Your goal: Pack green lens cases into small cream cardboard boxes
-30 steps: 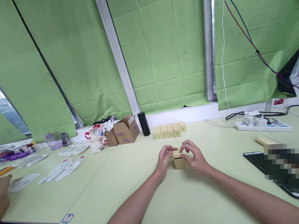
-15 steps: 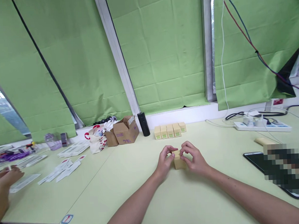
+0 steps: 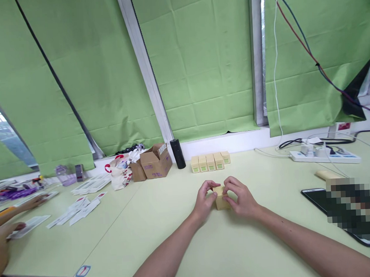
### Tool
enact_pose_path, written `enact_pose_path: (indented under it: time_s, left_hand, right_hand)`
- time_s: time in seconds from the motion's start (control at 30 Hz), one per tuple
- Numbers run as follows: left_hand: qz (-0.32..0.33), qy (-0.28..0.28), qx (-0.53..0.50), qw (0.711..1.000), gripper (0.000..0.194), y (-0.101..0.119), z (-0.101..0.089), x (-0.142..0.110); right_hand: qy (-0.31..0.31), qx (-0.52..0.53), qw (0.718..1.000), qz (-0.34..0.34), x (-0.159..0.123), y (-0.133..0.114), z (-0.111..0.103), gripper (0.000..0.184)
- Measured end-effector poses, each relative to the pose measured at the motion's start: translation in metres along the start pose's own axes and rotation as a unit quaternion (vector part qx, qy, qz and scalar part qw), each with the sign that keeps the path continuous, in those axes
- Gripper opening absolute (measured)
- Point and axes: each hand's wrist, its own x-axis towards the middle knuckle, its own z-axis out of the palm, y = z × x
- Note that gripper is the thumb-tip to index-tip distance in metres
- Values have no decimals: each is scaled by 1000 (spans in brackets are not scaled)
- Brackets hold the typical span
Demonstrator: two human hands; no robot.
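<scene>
Between my two hands a small tan cardboard box (image 3: 223, 203) stands on the pale green table. My left hand (image 3: 205, 199) grips its left side, thumb against the front edge and fingers curled over the top. At the right side, my right hand (image 3: 240, 196) has its fingers bent onto the top edge, thumb on the front face. Parts of the box's top and sides are hidden by my fingers. Behind it, several similar small boxes (image 3: 207, 163) with green labels stand in a row.
A black cylinder (image 3: 177, 154) and an open brown carton (image 3: 156, 161) stand near the wall. White cards (image 3: 76, 210) lie to the left, where another person's hands (image 3: 15, 229) are. A power strip (image 3: 325, 156) and a phone-like dark device (image 3: 316, 196) lie at right.
My hands stay on the box, with my right fingers shifted very slightly. At far left, the other person's hands have moved apart, one reaching farther back and one down onto a white sheet.
</scene>
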Motion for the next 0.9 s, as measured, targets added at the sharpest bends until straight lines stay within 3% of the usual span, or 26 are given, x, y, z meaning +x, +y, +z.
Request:
enact_pose_path:
  time_s: [0.43,0.5,0.57,0.67,0.73,0.8,0.9]
  left_hand:
    - [5,-3,17,1000,26,1,1,-2]
    - [1,15,33,999,25,-1,-1,-1]
    - [-10,58,49,997,23,-6,-2,0]
    - [-38,117,59,991,21,-15,-4,3]
    - [-56,129,59,988,23,-18,-5,5]
    - [-67,132,64,987,28,-20,-4,6]
    - [-67,135,90,985,36,-19,-3,5]
  right_hand:
    - [-4,-17,1000,-20,1,3,-2,17]
    - [-10,-41,999,13,3,6,-4,19]
    - [3,-86,992,87,4,15,-6,25]
    - [36,-145,963,223,5,34,-12,27]
    - [24,-139,954,264,5,47,-17,26]
    - [15,-93,960,265,5,54,-22,27]
    - [-37,23,978,203,6,52,-25,39]
